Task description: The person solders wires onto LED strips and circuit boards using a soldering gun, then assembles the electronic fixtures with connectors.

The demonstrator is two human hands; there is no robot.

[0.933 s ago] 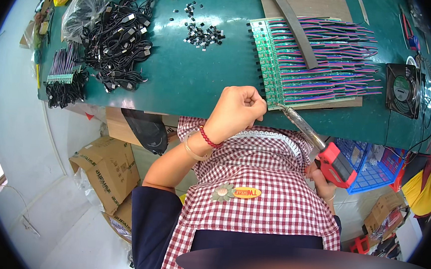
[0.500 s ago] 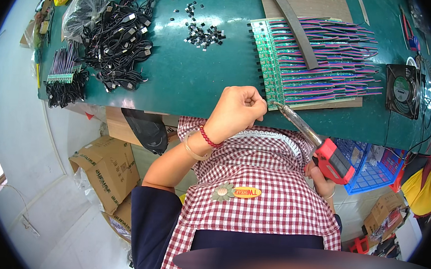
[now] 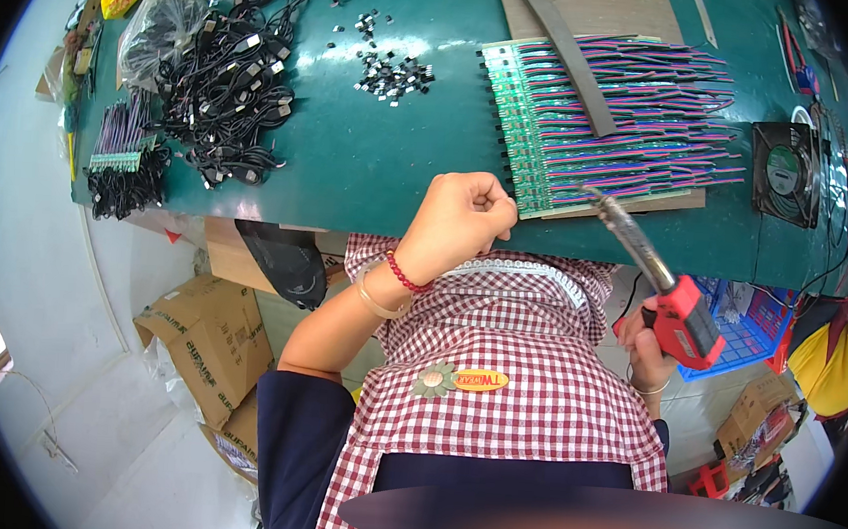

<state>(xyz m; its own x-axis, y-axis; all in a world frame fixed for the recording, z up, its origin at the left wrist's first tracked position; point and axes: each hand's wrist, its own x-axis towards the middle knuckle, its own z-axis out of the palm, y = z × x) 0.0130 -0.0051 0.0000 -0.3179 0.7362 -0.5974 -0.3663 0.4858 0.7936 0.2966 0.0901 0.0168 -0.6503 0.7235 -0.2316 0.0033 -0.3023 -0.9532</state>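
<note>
My right hand (image 3: 646, 351) grips the handle of a red and black soldering gun (image 3: 687, 322). Its long metal barrel slants up and left, and the tip is over the lower wires of the board panel. Near the table's front edge my left hand (image 3: 462, 216) is closed in a pinch; whatever it may hold is hidden by the fingers. That hand is beside the lower left corner of a panel of green circuit boards (image 3: 517, 124). Rows of red, blue and black wires (image 3: 641, 117) run rightward from the boards. A grey flat bar (image 3: 573, 69) lies across them.
Small black connectors (image 3: 395, 78) are scattered mid-table, with a heap of black USB cables (image 3: 229, 94) left of them. Finished-looking boards with wires (image 3: 122, 160) lie at far left. A black fan (image 3: 787, 174) stands at right, a blue basket (image 3: 749, 331) below the table edge.
The soldering gun has moved right and its tip has come away from the panel's lower left corner. My left hand stays closed in nearly the same place.
</note>
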